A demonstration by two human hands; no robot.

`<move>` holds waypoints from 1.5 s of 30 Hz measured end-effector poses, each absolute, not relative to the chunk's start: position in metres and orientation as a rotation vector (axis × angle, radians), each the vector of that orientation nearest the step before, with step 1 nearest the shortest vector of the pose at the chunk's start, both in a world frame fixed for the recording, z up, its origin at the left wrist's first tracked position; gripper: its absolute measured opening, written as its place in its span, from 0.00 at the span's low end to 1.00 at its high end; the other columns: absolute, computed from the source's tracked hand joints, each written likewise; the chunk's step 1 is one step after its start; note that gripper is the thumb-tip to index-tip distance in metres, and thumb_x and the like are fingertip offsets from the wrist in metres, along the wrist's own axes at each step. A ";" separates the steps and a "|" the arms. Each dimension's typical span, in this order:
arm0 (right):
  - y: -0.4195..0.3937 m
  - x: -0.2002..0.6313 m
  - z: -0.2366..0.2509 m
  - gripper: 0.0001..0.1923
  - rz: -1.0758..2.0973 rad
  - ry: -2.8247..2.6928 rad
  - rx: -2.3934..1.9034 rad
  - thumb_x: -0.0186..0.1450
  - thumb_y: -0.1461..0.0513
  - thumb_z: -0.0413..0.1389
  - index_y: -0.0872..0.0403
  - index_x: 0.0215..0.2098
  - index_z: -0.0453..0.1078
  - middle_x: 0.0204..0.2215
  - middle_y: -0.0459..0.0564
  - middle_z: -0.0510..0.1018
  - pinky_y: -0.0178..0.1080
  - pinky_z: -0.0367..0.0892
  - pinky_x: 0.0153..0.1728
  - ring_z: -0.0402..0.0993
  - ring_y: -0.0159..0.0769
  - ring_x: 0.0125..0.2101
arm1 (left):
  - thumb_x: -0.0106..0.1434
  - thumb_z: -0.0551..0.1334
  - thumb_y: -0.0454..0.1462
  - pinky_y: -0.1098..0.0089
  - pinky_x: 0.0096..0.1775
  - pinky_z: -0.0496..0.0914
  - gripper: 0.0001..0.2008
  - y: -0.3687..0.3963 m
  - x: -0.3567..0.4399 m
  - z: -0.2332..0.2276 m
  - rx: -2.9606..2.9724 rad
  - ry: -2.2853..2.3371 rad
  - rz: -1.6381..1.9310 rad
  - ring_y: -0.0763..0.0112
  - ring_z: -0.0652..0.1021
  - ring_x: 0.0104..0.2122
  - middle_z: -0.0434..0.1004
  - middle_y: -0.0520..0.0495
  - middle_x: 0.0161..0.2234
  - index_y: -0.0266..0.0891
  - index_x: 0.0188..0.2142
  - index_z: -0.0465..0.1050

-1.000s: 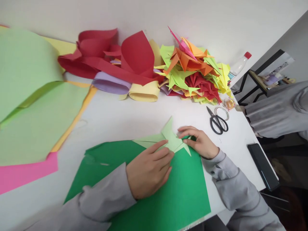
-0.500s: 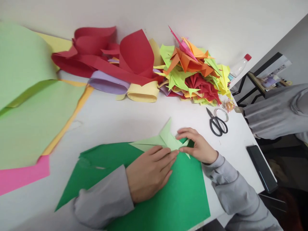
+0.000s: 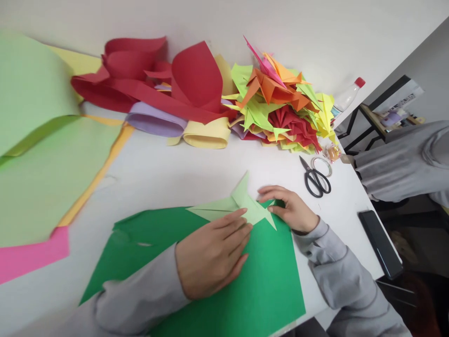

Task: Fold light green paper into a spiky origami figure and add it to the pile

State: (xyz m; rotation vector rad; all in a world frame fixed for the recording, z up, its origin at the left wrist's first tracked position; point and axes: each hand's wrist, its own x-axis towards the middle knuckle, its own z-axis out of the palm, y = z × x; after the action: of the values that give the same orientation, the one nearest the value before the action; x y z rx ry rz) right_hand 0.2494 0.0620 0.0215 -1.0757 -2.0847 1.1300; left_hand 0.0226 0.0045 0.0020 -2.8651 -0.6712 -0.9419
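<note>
A light green folded paper star [image 3: 255,208] lies on a dark green sheet [image 3: 273,276], its upper point over the white table. My left hand [image 3: 212,255] lies palm down with fingers stretched out, the fingertips at the lower edge of the folded paper. Around the star's right points curves my right hand [image 3: 293,209], thumb and fingers apart. Its thumb tip is close to the paper; whether it presses on it I cannot tell. Part of the star's left arm is behind my left fingers.
Black scissors [image 3: 315,180] and a tape roll [image 3: 322,166] lie to the right, with a phone [image 3: 380,243] by the edge. Folded paper pieces [image 3: 280,103] are heaped behind, beside curled red paper [image 3: 198,77]. Large light green sheets [image 3: 52,173] cover the left. A person's grey clothing [image 3: 403,161] shows at right.
My left hand has drawn back slightly left, baring more of the star's lower middle. My right thumb has moved a little up and right from the star's centre.
</note>
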 end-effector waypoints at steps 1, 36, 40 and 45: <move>0.062 0.250 0.021 0.18 1.135 -2.083 -1.076 0.58 0.75 0.53 0.52 0.41 0.74 0.50 0.54 0.74 0.45 0.59 0.59 0.68 0.38 0.54 | 0.63 0.56 0.34 0.55 0.61 0.63 0.13 0.005 0.022 0.002 -2.865 -0.664 -0.973 0.61 0.78 0.43 0.82 0.40 0.39 0.32 0.39 0.79; 0.062 0.252 0.021 0.17 1.101 -2.136 -1.106 0.58 0.74 0.53 0.51 0.39 0.75 0.52 0.52 0.73 0.47 0.58 0.59 0.68 0.38 0.54 | 0.60 0.55 0.27 0.52 0.58 0.66 0.10 0.012 -0.001 0.015 -2.898 -0.658 -1.302 0.61 0.80 0.40 0.79 0.45 0.27 0.36 0.29 0.73; 0.061 0.252 0.021 0.16 1.105 -2.131 -1.111 0.58 0.73 0.53 0.51 0.39 0.75 0.52 0.53 0.73 0.47 0.58 0.58 0.68 0.38 0.54 | 0.60 0.55 0.29 0.53 0.58 0.64 0.10 0.012 0.003 0.011 -2.908 -0.657 -1.227 0.61 0.79 0.43 0.81 0.41 0.33 0.35 0.36 0.75; 0.060 0.252 0.020 0.16 1.096 -2.135 -1.109 0.59 0.73 0.53 0.51 0.39 0.75 0.52 0.53 0.73 0.48 0.58 0.59 0.68 0.39 0.54 | 0.61 0.57 0.33 0.49 0.57 0.63 0.11 0.014 0.005 0.002 -2.962 -0.745 -1.053 0.58 0.76 0.46 0.80 0.40 0.42 0.36 0.40 0.76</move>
State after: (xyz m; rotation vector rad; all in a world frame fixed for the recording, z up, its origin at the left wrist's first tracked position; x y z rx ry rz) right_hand 0.2519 0.0604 0.0199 -1.1090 -2.1347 1.0961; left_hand 0.0052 0.0139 0.0021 -2.9617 -0.7450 -1.0534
